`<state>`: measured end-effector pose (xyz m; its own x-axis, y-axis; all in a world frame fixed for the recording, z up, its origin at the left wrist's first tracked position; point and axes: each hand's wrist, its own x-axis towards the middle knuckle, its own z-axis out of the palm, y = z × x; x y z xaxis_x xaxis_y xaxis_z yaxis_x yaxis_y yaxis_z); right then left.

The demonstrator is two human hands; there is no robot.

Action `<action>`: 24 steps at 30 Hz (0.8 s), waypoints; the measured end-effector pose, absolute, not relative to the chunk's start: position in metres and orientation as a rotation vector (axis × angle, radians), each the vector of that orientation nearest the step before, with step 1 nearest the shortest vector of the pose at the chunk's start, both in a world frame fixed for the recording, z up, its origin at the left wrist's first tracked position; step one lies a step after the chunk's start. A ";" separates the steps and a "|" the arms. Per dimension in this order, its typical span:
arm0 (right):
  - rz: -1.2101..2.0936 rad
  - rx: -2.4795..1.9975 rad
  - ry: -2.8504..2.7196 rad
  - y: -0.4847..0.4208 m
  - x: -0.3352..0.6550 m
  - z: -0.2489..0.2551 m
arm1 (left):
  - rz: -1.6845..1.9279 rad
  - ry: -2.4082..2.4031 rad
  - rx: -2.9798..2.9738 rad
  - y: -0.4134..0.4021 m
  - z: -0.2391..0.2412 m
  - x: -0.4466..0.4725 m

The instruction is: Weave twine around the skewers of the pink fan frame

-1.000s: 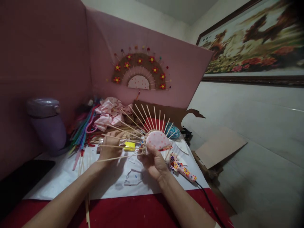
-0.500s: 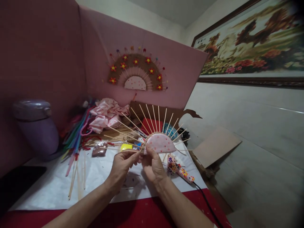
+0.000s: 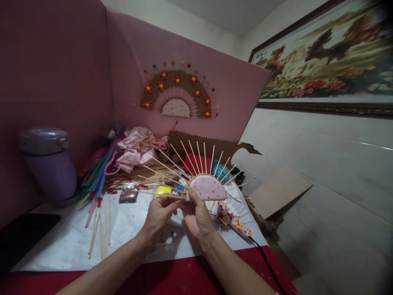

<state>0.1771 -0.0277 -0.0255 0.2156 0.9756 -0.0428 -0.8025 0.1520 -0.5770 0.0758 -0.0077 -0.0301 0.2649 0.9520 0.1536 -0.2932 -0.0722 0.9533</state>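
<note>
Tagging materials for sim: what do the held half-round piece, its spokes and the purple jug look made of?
Half-round piece: seemingly matte fabric face, pink with darker dots; core hidden.
Spokes: probably bare wood or bamboo; pale, thin, straight.
Purple jug: likely plastic, perhaps painted metal; soft sheen on its lid.

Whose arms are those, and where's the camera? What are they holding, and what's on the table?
Those are a person's own bare arms; there's no robot. The camera is worn on their head, looking forward and down. The right hand holds a pink spotted half-round cloth-looking pad with thin pale wooden-looking sticks fanning out. The left hand touches its left end; I can't tell exactly what it pinches. On the white sheet lie a squarish yellow block, a clear packet of something brown, and a flower-patterned, gun-shaped tool.
</note>
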 end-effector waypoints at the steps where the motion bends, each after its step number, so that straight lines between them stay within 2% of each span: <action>1: 1.314 -0.540 -0.364 -0.027 0.178 -0.026 | 1.225 0.754 1.187 -0.006 -0.031 0.076; 5: 1.367 -0.498 -0.367 -0.027 0.184 -0.023 | 1.296 0.816 1.221 0.002 -0.036 0.072; 13: 1.368 -0.391 -0.394 -0.030 0.200 -0.007 | 1.400 1.255 1.594 0.049 -0.034 0.041; 19: 1.302 -0.311 -0.463 -0.030 0.216 0.006 | 1.136 1.403 2.016 0.087 -0.017 0.053; 24: 1.266 -0.301 -0.476 -0.028 0.225 0.006 | 0.976 1.622 2.112 0.102 -0.014 0.060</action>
<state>0.2245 -0.0279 0.0055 0.2227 0.9589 0.1760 -0.8373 0.2806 -0.4693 0.0602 0.1022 -0.0138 0.1301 0.9354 0.3287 0.7285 -0.3151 0.6083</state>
